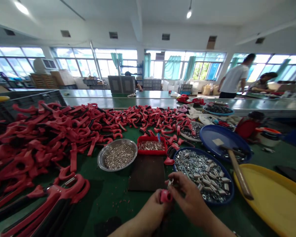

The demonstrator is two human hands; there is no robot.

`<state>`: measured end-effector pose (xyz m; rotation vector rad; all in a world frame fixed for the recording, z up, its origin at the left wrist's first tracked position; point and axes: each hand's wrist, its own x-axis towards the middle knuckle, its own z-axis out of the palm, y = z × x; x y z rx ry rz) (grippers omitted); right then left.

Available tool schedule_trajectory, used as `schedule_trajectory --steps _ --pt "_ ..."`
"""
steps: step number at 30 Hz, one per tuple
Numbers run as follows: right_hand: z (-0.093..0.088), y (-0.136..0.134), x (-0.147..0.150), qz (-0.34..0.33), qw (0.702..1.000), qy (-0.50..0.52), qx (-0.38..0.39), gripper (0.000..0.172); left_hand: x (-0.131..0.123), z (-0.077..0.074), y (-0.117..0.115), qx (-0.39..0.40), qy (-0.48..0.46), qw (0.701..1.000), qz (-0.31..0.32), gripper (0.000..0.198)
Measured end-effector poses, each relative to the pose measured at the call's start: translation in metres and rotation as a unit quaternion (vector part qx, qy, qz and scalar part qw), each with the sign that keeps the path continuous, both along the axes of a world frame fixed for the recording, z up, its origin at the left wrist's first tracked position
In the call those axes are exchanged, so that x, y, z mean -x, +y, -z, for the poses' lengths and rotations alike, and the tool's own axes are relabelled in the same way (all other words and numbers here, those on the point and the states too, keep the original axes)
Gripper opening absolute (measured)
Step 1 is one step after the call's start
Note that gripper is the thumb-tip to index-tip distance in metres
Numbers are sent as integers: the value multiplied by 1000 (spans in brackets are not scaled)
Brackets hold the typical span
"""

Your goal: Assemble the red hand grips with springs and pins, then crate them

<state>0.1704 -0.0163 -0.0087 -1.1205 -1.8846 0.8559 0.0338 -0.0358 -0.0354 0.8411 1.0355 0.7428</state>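
Head view: left hand (148, 212) closed on red coated part (165, 196); right hand (189, 200) pinches small metal piece (171, 183) just above it. Blue tray (233, 189) of steel nuts and sleeves beside right hand. Red coated hooks (74, 123) piled left on green bench.

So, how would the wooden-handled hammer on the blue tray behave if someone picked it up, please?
The wooden-handled hammer probably feels head-heavy, since its dark head sits at one end, and stiff. Its handle slants from the blue tray onto the yellow tray, so a push could likely make it slide.
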Motion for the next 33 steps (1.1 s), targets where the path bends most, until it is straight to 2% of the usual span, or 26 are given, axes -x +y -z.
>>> schedule_trajectory --steps 3,6,8,10,11,12,15,19,23,29,33 --pt "7 0 1 26 994 43 95 19 4 7 1 -22 18 998 56 46" --pt "12 5 -7 -8 984 65 168 25 12 8 3 6 -71 990 123 45" --pt "9 16 -22 4 987 -11 161 28 18 1 6 55 -138 980 136 50" --pt "3 36 -46 74 979 -178 68 29 21 -9 12 120 -195 967 111 55" --pt "-1 48 -59 125 951 -284 0 28 22 -13 15 149 -216 961 89 55" --pt "-4 61 -72 160 929 -333 -23 27 22 -16 19 175 -228 956 63 53" --pt "-7 94 -99 172 898 -404 -26 19 16 -18 31 220 -225 949 -2 41" --pt "2 114 -99 144 885 -443 -14 12 6 -9 40 242 -223 943 -41 37" --pt "8 111 -93 147 894 -424 -17 16 4 -5 41 258 -234 935 -62 38" --pt "11 98 -104 139 935 -328 12 14 0 -1 45 270 -266 924 -57 29" --pt "12 91 -99 123 961 -245 34 24 -3 0 45 273 -262 925 -49 27"
